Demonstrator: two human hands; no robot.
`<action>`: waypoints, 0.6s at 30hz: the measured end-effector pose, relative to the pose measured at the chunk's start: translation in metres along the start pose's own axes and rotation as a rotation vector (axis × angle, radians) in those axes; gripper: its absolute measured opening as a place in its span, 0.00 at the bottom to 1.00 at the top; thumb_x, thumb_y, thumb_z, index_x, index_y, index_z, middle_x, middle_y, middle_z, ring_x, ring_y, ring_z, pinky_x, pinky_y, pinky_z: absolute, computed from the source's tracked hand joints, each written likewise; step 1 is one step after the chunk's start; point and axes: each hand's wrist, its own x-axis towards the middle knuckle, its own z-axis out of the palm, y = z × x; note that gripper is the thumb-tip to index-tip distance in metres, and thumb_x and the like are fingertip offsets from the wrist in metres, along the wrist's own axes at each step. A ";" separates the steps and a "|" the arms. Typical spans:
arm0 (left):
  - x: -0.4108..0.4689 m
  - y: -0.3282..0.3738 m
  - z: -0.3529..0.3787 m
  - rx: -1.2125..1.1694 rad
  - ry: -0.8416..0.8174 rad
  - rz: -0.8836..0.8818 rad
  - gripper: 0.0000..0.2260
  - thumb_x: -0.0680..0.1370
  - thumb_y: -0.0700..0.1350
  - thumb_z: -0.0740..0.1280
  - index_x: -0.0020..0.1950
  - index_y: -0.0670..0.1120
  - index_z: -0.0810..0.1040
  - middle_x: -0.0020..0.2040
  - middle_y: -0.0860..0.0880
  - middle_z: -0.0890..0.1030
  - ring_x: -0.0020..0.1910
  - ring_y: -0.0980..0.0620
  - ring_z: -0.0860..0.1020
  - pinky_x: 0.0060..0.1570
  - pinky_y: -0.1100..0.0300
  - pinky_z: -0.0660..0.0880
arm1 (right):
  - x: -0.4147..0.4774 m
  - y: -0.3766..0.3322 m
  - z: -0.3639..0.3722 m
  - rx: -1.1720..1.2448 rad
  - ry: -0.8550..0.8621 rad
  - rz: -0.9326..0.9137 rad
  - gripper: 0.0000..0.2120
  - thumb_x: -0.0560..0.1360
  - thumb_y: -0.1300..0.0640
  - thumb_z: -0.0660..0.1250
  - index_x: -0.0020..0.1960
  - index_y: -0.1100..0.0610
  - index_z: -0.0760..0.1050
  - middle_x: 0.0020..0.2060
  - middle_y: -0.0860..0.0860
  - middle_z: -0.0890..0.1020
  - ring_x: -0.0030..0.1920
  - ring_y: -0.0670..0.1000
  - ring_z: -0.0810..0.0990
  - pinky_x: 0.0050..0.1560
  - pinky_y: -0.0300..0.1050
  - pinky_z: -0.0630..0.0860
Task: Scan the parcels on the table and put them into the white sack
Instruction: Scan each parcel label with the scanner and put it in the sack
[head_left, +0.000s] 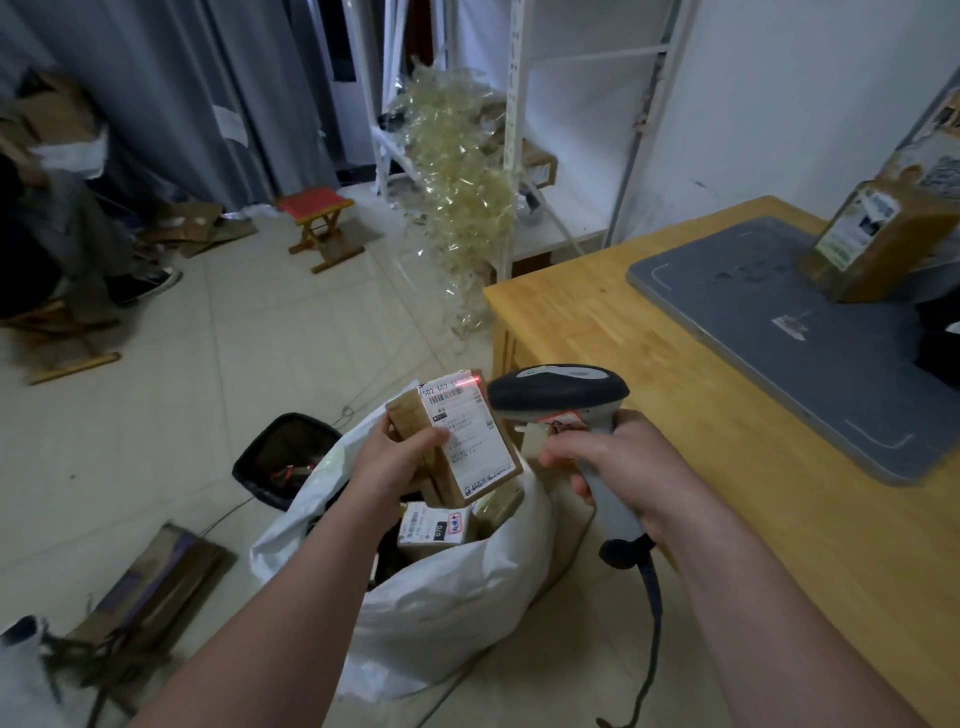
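Note:
My left hand (397, 457) grips a small brown parcel (457, 436) with a white label, held above the open white sack (441, 597) on the floor. My right hand (618, 473) holds a grey barcode scanner (558, 397) by its handle, pointed at the label; a red laser line shows on the parcel's top edge. Inside the sack lie other labelled parcels (434, 525). One more brown parcel (878, 239) stands on a grey mat (789, 332) on the wooden table (649, 374) at the right.
A black waste bin (280, 457) stands left of the sack. Flattened cardboard (156, 577) lies on the floor at the lower left. A red stool (319, 223), a white shelf rack (519, 130) with tangled clear tape, and a seated person's shoe (145, 283) are farther back.

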 end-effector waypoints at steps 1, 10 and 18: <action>0.003 -0.003 -0.010 0.017 0.016 -0.003 0.17 0.72 0.41 0.74 0.59 0.50 0.77 0.53 0.47 0.84 0.51 0.46 0.83 0.52 0.43 0.79 | 0.003 0.002 0.007 0.007 -0.003 0.003 0.06 0.68 0.63 0.72 0.44 0.63 0.80 0.34 0.54 0.80 0.27 0.46 0.74 0.29 0.40 0.72; 0.042 -0.052 -0.080 0.282 0.273 0.022 0.28 0.68 0.38 0.77 0.64 0.48 0.70 0.57 0.49 0.77 0.56 0.48 0.76 0.55 0.46 0.77 | 0.042 0.050 0.066 0.005 0.034 0.137 0.06 0.72 0.58 0.73 0.45 0.58 0.78 0.32 0.51 0.79 0.30 0.47 0.77 0.31 0.39 0.74; 0.100 -0.101 -0.057 0.200 0.203 -0.189 0.39 0.61 0.54 0.78 0.68 0.50 0.68 0.60 0.49 0.77 0.57 0.46 0.76 0.56 0.44 0.76 | 0.096 0.118 0.085 0.105 0.206 0.284 0.14 0.71 0.53 0.74 0.53 0.58 0.78 0.44 0.55 0.83 0.43 0.52 0.83 0.38 0.44 0.78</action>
